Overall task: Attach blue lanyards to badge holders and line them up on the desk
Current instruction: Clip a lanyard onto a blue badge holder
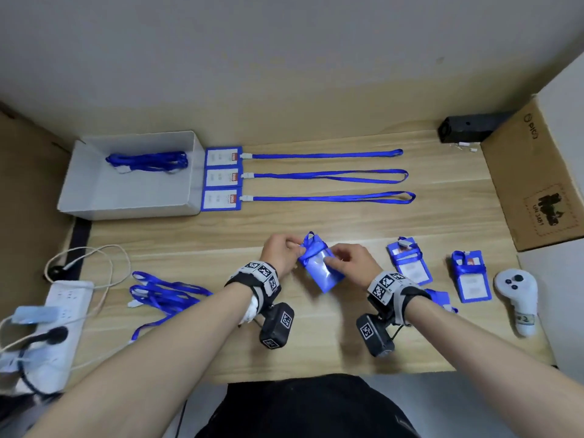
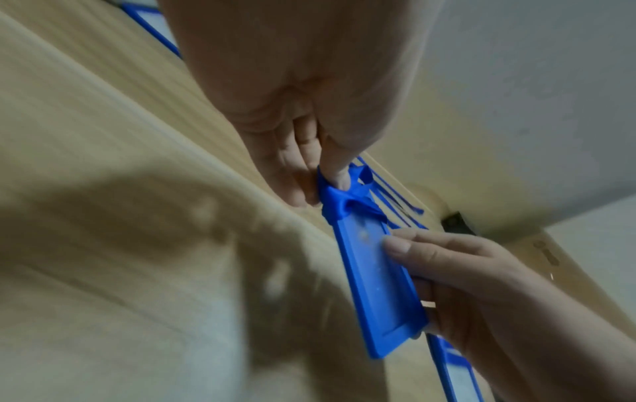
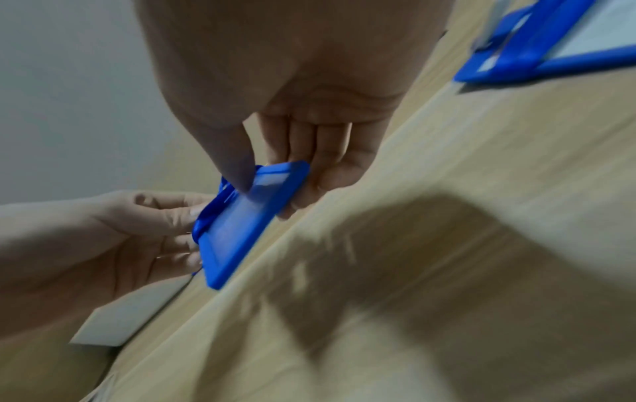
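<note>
Currently unwinding: left hand (image 1: 279,253) pinches the blue lanyard (image 2: 339,202) wrapped on a badge holder (image 1: 320,269) that right hand (image 1: 349,262) grips above the desk's (image 1: 316,222) near-centre; next, free the strap, then join the row of three finished badges (image 1: 222,178) at the far edge

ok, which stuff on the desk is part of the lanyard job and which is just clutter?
Job:
- held badge holder, in left hand and right hand
- three finished badges lined up
- wrapped holders
- loose lanyards
- white box with lanyards

Clutter:
- white controller
- power strip
- cardboard box
- black box
</note>
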`<state>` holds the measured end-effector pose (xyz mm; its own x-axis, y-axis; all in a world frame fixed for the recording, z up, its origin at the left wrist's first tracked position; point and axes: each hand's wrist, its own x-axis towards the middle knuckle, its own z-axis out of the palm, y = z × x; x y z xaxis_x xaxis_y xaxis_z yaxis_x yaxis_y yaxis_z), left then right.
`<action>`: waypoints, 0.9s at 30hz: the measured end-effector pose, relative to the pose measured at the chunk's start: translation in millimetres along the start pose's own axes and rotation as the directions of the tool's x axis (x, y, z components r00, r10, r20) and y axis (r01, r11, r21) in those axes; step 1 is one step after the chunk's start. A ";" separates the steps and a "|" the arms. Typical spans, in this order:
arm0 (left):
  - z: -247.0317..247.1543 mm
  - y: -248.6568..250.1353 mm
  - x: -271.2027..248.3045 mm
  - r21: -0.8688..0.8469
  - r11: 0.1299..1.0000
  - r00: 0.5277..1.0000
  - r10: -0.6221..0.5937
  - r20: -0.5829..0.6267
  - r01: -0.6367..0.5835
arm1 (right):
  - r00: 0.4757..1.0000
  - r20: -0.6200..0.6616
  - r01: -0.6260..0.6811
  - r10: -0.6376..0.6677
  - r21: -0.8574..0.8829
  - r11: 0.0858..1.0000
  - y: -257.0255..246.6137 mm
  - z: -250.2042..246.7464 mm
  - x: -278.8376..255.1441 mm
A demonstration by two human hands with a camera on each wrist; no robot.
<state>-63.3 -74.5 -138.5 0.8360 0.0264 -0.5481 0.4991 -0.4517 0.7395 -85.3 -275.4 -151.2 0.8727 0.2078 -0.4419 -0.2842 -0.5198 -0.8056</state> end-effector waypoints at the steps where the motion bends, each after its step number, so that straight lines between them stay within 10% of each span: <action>1: -10.0 1.2 -2.3 -0.015 1.000 1.000 0.006 -0.015 -0.007 | 1.000 0.006 0.000 0.000 0.021 1.000 -7.4 4.9 5.6; 17: -175.8 49.6 -36.7 0.083 0.996 0.992 0.034 0.122 -0.044 | 0.954 0.055 0.301 -0.296 -0.161 0.940 -185.3 24.6 50.1; 27: -200.2 68.0 -35.5 0.231 0.938 0.946 0.196 0.258 -0.257 | 0.955 0.183 0.289 -0.234 -0.390 0.875 -237.3 12.5 50.6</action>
<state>-13.4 72.3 9.5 0.8299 -0.2933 -0.4745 0.2008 -0.6365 0.7447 21.4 -131.2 12.7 0.8271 0.4715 -0.3059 0.1581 -0.7175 -0.6784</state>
